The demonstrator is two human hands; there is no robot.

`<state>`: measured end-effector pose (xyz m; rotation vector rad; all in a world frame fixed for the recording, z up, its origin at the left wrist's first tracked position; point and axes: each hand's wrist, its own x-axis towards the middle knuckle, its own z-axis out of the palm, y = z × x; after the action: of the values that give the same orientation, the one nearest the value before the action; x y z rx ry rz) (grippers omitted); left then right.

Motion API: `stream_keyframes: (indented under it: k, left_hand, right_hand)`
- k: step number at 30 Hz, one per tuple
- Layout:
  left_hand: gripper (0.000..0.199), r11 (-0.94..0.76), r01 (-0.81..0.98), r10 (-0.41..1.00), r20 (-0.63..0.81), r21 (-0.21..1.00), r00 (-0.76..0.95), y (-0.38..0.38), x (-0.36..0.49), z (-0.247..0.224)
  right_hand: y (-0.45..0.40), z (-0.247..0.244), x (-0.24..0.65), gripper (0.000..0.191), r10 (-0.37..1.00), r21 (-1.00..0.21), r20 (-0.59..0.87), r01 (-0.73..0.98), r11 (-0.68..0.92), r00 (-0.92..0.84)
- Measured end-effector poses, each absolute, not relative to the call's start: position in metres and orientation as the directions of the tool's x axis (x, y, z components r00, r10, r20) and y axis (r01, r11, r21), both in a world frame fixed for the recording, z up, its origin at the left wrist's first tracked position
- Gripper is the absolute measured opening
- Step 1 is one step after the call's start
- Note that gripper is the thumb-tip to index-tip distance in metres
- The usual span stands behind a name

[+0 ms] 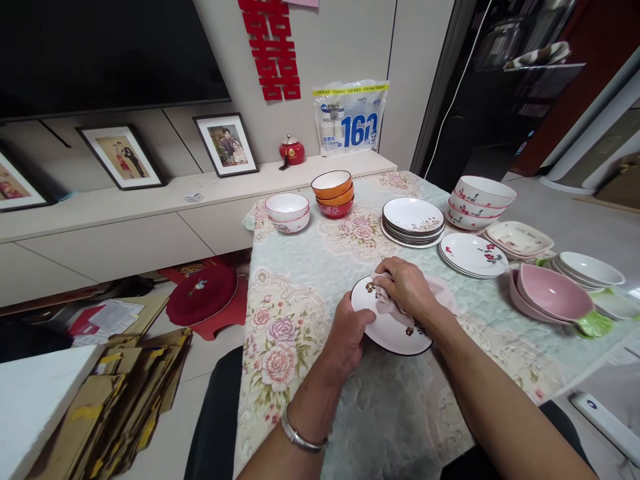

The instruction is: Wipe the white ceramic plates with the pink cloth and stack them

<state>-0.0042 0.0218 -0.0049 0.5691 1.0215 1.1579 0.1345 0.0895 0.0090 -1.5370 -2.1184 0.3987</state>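
A white plate with a dark rim and brown flower print (395,335) is tilted over the table in front of me. My left hand (350,331) grips its left edge, thumb on the upper face. My right hand (406,285) presses a pale pink cloth (391,308) against the plate's face, fingers closed round the cloth. Part of the plate is hidden under the cloth and right hand. Beyond it stands a stack of similar dark-rimmed plates (413,215).
White bowls (287,213) and orange and red bowls (333,193) stand at the back left. To the right are flower-print plates (474,255), tall white bowls (481,200), square dishes (520,238), pink bowls (555,293) and small white bowls (590,268). A flowered cloth (285,320) covers the table.
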Motion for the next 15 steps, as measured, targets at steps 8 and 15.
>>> stream_keyframes:
  k: [8,15]
  left_hand:
    - [0.051,0.307,-0.468,0.945,-0.323,0.828,0.049,0.021,-0.002,-0.006]
    - [0.058,0.346,-0.466,0.928,-0.371,0.814,0.041,0.021,-0.003,-0.003]
  right_hand:
    - [0.08,0.009,0.118,0.003,0.873,-0.596,0.24,0.645,0.478,-0.425]
    - [0.087,0.008,0.128,0.008,0.93,-0.526,0.21,0.767,0.368,-0.302]
